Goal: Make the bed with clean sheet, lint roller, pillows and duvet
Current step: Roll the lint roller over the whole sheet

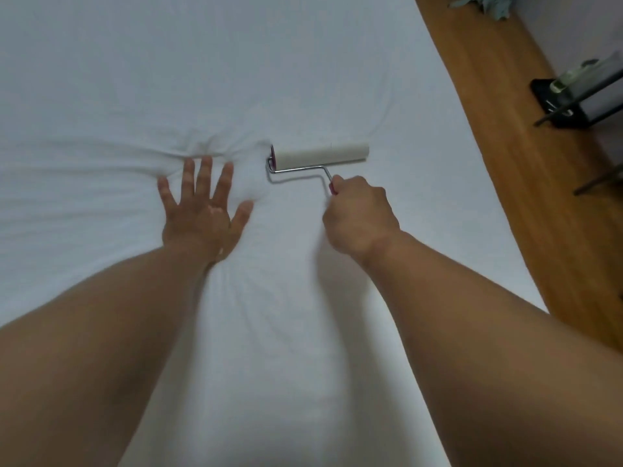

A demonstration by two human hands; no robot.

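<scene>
Pink handle (333,188) end sticks out of the right hand (359,214), whose fingers are curled tight round it, knuckles up. Wire frame (296,169) runs from the fist to the lint roller (320,153). Its white drum lies flat on the sheet (168,62), mid-bed (462,170), nearer the right edge than the left. Left hand (199,210) is just beside the drum's left end, not touching it. Its fingers are spread wide and straight, palm pressed on the sheet, holding nothing. Creases (215,146) bunch past its fingertips and fan out under the wrist. Wooden floor (526,163) lies beyond the bed's right edge, with a black stand (569,96) further out.

Step, as I read it: lint-rolling the laid sheet. Pillows and duvet are not in view, so probably the middle of the task. Next move needs the left palm pinning the fabric taut while the roller passes over the creased patch with steady downward pressure. Otherwise the sheet may drag and bunch.
</scene>
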